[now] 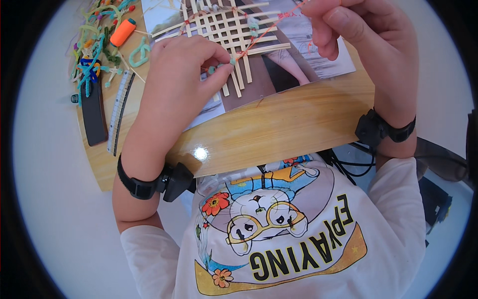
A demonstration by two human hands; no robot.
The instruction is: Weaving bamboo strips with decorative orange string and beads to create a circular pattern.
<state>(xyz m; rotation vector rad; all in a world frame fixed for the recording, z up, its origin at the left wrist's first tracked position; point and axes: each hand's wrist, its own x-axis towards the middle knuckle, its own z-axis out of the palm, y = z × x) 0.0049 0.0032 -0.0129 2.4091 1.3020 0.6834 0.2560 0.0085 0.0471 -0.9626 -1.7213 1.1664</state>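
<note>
A lattice of pale flat strips point(219, 27), woven over and under with loose ends sticking out, lies on a printed sheet. Green and whitish beads point(253, 25) sit along its edge on orange thread. My left hand point(179, 70) rests over the near left side of the weave. Its thumb and index finger are closed at a small green bead on that edge. Raised at the upper right, my right hand point(371, 35) pinches the orange thread point(271, 27), which runs taut from the weave. The right fingertips are partly cut off by the picture's upper edge.
Under the weave lies a glossy printed sheet point(326, 65) on the wooden table point(279, 124). To the left are an orange thread spool point(123, 32), a heap of coloured fuzzy stems point(89, 65), a clear ruler point(118, 117) and a dark flat rectangular thing point(93, 117).
</note>
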